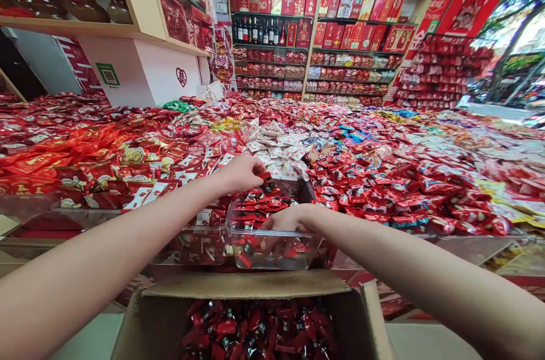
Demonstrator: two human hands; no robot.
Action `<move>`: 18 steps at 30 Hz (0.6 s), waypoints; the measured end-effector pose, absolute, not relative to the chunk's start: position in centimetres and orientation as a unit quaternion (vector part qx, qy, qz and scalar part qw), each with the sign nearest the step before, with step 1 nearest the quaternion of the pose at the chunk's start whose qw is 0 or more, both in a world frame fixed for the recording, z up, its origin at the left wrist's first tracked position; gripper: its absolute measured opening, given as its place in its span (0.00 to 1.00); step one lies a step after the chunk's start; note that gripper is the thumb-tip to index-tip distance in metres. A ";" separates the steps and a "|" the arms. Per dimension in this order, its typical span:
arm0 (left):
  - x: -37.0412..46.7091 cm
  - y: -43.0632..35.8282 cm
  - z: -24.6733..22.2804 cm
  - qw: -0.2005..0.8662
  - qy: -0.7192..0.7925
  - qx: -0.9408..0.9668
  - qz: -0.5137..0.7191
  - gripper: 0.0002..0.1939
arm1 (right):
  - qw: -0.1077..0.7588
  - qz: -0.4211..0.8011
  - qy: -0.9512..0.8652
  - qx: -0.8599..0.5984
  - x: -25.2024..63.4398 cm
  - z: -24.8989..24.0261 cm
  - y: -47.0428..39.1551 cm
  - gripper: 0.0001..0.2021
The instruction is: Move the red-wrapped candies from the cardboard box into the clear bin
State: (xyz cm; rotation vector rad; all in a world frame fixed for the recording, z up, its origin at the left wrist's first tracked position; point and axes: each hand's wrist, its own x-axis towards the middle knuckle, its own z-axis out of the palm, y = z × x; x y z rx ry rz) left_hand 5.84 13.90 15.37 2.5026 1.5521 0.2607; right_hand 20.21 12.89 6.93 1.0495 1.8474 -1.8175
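A clear plastic bin (272, 258) at the centre holds red and dark wrapped candies (255, 201). Above its back part, my left hand (244, 172) has its fingers closed on a red and dark candy packet (268, 183). My right hand (283, 226) reaches down inside the front of the bin; its fingers show dimly through the clear wall, among candies, and what they hold is unclear. Below the bin stands an open cardboard box (247, 285) with many similar red candies (259, 329) in it.
Heaps of wrapped sweets surround the bin, with white packets (276, 147) behind it and red ones (383, 184) to the right. A shelf corner (149, 2) overhangs at the upper left. Stocked shelves (315, 19) stand at the back.
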 end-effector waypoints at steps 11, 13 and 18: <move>5.8 13.4 15.6 0.080 0.533 0.838 0.086 0.06 | -0.329 -0.634 0.532 0.454 20.1 8.9 11.4 0.10; 5.8 13.6 15.5 0.074 0.544 0.832 0.083 0.06 | -0.432 -0.666 0.468 0.389 20.3 8.9 11.4 0.10; 6.4 12.4 15.4 0.007 0.580 0.812 0.062 0.09 | -0.406 -0.521 0.579 0.478 22.2 9.4 12.1 0.03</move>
